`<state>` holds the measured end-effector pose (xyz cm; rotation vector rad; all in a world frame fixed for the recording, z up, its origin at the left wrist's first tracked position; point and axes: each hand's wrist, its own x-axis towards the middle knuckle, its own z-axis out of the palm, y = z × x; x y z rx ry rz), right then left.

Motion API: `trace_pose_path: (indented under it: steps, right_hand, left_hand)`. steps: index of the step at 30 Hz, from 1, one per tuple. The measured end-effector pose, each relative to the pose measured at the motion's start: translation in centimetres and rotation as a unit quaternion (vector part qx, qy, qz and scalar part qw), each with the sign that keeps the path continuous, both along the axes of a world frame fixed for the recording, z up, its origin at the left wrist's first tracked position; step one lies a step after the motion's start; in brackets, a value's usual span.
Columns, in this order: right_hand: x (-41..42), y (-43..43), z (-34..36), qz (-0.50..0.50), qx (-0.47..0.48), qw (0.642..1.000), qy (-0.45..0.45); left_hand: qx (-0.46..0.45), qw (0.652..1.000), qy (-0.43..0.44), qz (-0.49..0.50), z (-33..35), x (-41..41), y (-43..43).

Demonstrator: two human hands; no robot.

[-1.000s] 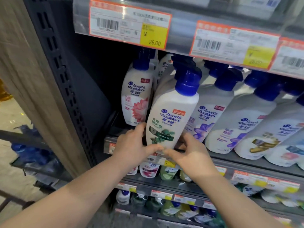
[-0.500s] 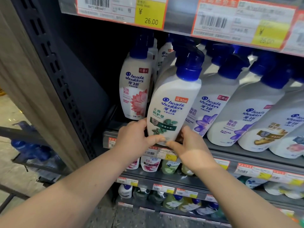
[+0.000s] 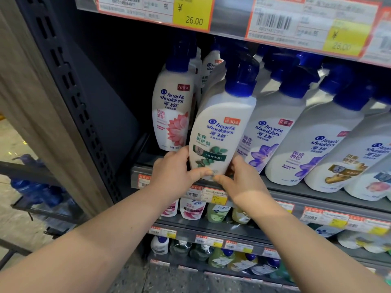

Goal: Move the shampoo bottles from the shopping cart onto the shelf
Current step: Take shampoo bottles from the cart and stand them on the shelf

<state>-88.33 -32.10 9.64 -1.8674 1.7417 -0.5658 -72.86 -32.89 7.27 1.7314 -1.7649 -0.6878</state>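
Thumbs have drawn together across the foot of the green-leaf shampoo bottle (image 3: 220,132) since half a second ago. Bottle itself has hardly shifted against its neighbours.

Position: front row of the shelf (image 3: 300,192), between pink-flower bottle (image 3: 171,115) and purple-flower bottle (image 3: 264,136). It leans a little, blue pump cap (image 3: 241,81) toward the right. Left hand (image 3: 175,173) grips the lower left side, right hand (image 3: 243,182) the lower right. Both thumbs lie on the front near the base, tips touching or nearly so.

Handling, judged: stiff plastic body, glossy and likely slippery. A full bottle should be fairly heavy, and top-heavy under the pump. Best hold is low on the body from both sides, not the pump, which may turn or depress.

Not resolved:
- Base is covered by the thumbs, so cannot tell whether it sits on the shelf or hangs just above it.
- Fingers behind the bottle are hidden.
- Rear rows are lost in shadow.
- Shopping cart (image 3: 25,169) is cut off at the left edge and blurred; blue caps show there, count unreadable.
- Price tag (image 3: 192,16) overhead reads 26.00; other print is smeared.
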Motion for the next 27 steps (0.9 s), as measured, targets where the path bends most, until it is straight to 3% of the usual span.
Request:
trace_pose_path:
  steps: [13,19,27]
  right_hand:
    - [0.3,-0.8,-0.3,-0.026,-0.014,1.000,0.010]
    - [0.6,-0.1,-0.1,-0.076,-0.025,0.991,0.110]
    - [1.2,0.1,0.4,-0.087,-0.014,0.985,0.150]
  left_hand:
    - [0.005,0.998,-0.060,0.011,0.1,-0.3,-1.3]
    - [-0.003,0.998,-0.054,0.023,-0.1,-0.2,-1.3]
    - [-0.010,0.998,-0.059,0.021,-0.4,-0.5,-1.6]
